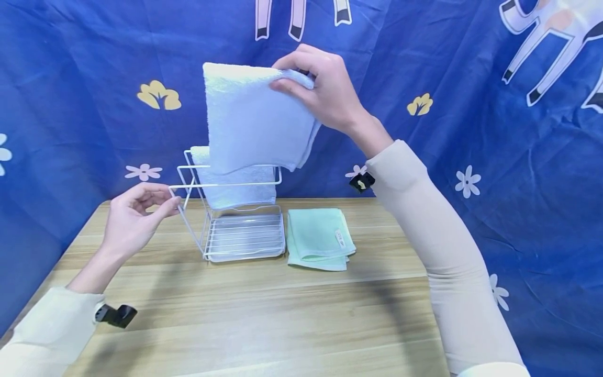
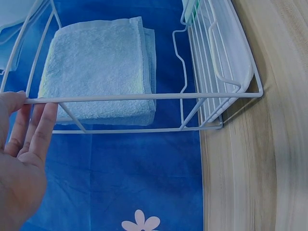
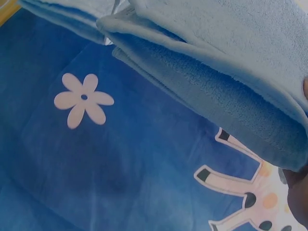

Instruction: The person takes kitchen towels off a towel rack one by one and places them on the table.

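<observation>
A folded light-blue towel (image 1: 256, 118) hangs from my right hand (image 1: 325, 86), which pinches its upper right corner between thumb and fingers. The towel's lower edge overlaps the top bars of a white wire rack (image 1: 226, 185) in the head view. My left hand (image 1: 136, 214) holds the rack's upper left front corner, thumb and fingertips at the bar (image 2: 120, 97). A second light-blue towel (image 2: 98, 67) hangs over the rack's rear bar, partly hidden in the head view by the held one. In the right wrist view the held towel (image 3: 207, 67) shows its folded layers gaping apart.
Low in the rack is a wire shelf over a white tray (image 1: 247, 256). A folded mint-green cloth (image 1: 320, 235) with a small label lies right of it on the wooden table (image 1: 282, 324). A blue printed curtain (image 1: 377, 47) stands behind the table.
</observation>
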Demonstrator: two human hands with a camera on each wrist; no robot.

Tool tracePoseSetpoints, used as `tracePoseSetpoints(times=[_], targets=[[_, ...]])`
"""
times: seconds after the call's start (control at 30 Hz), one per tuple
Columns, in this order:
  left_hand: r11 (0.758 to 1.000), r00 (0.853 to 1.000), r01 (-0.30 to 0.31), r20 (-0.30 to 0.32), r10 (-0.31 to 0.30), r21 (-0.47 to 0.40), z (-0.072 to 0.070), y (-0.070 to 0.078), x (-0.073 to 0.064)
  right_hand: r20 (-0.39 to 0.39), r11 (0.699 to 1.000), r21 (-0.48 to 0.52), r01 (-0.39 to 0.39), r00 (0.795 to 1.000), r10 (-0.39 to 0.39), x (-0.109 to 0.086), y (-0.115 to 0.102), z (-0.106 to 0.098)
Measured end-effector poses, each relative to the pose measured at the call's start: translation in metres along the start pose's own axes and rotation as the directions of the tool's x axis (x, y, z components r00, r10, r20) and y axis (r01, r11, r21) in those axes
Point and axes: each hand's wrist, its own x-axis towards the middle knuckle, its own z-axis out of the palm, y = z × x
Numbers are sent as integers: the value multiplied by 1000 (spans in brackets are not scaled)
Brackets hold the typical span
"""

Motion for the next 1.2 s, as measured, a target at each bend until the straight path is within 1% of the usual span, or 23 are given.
tracePoseSetpoints(times=[0.03,0.17,0.33,0.4,0.53,0.63,0.73,0.8,1.03,1.2], targets=[[1000,1000,-1,1,1,-14,0,0,0,-4,1000,-5,3,1000,-3,-2,1,-2],[1000,1000,1,0,-1,-20,2,0,0,-23,999,-31,18,1000,-18,-12,7,-11],[1000,1000,-6,-10,7,25,2,1,0,-40,998,-53,16,999,-18,-25,13,-25],[1000,1000,-8,-13,8,29,2,2,-1,-46,998,-58,8,999,-11,-31,15,-30],[1000,1000,-6,-11,6,8,1,1,-1,-67,998,-60,-16,998,12,-43,19,-38],[1000,1000,-2,-7,2,-10,0,0,-1,-83,998,-59,-18,996,13,-52,22,-43],[1000,1000,0,-7,0,-7,0,1,-1,-92,998,-58,-9,996,3,-62,25,-49],[1000,1000,-1,-9,1,5,0,1,-1,-97,998,-57,-11,995,5,-68,26,-53],[998,1000,-4,-8,5,66,2,1,-1,-125,997,-53,-60,991,53,-90,27,-73],[994,1000,-11,-13,12,104,2,2,-1,-128,995,-77,-66,990,55,-104,22,-83]])
